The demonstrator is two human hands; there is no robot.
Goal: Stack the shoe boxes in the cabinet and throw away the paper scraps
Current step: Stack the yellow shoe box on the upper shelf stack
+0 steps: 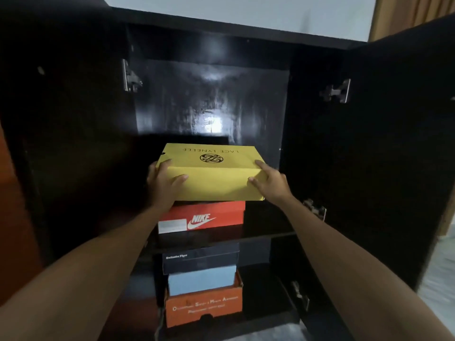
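From the head camera, a yellow cardboard shoe box with a black round logo on its lid (213,172) sits at the centre of the upper compartment of a tall black wooden cabinet (211,94), both of whose doors stand open to left and right. The box lies straight ahead of both hands, with its short end face turned near and its long axis running away toward the far back panel. The left hand (163,184) clasps the near left corner, thumb across the end face and fingers curled over the lid edge; the right hand (269,182) holds the near right corner the same way, fingers spread rather than clenched. Both are equally near it, so neither arm leads.

Directly under the yellow box, and apparently carrying it, is a red-orange cardboard shoe box with a white swoosh logo and a white label (202,217), which rests on the black middle shelf (268,230). The yellow box overhangs it on the right. I judge that the coming move is a straight push or small squaring along the long axis, and that nothing blocks it: the space behind and to either side is dark and bare as far as can be seen.

Below the shelf stands a second stack: a dark navy box (200,260) on top, a pale blue box (202,280) under it, and an orange printed carton (203,308) at the bottom. No paper scraps are visible.
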